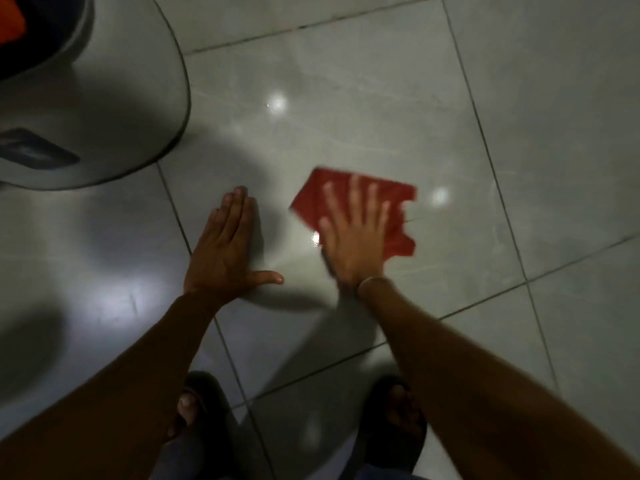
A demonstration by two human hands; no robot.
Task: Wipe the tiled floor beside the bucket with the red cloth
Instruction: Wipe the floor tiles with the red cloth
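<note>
The red cloth point(398, 202) lies flat on the glossy grey tiled floor point(346, 116), a little right of centre. My right hand point(356, 237) presses down on it with fingers spread, blurred by motion. My left hand point(225, 247) rests flat on the floor to the left of the cloth, fingers together and thumb out, holding nothing. The grey bucket point(104, 109) stands at the upper left, its side towards me, with something orange point(10, 22) inside its dark opening.
My two feet in dark sandals point(197, 403) stand at the bottom of the view. Dark grout lines cross the floor. Bright light spots reflect off the wet tile near the cloth.
</note>
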